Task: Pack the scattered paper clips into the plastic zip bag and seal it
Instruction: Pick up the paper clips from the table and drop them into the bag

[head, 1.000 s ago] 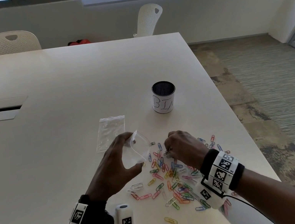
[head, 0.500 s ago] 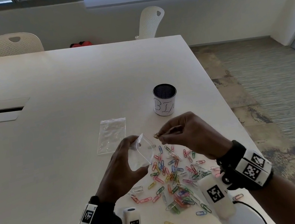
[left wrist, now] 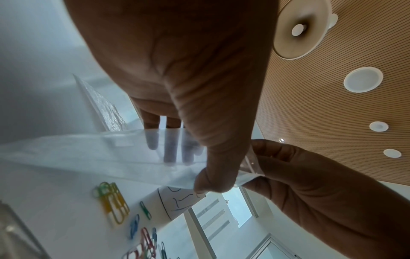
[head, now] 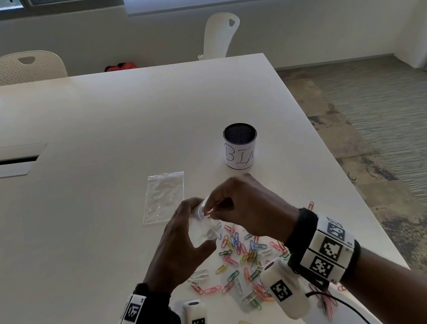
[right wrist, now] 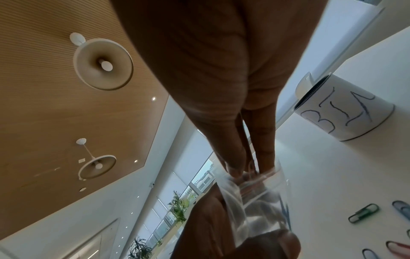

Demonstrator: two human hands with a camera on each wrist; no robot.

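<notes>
Holding a small clear plastic zip bag above the white tabletop, the left hand has its grip curled round the bag, thumb on one side and fingers behind. The right hand meets it from the right, fingertips pinched narrow at the bag's open mouth; what they hold is too blurred to tell. Scattered coloured paper clips lie just near of both hands, a second clear bag flat at far left, a white paper-wrapped cylindrical bin farther right.
</notes>
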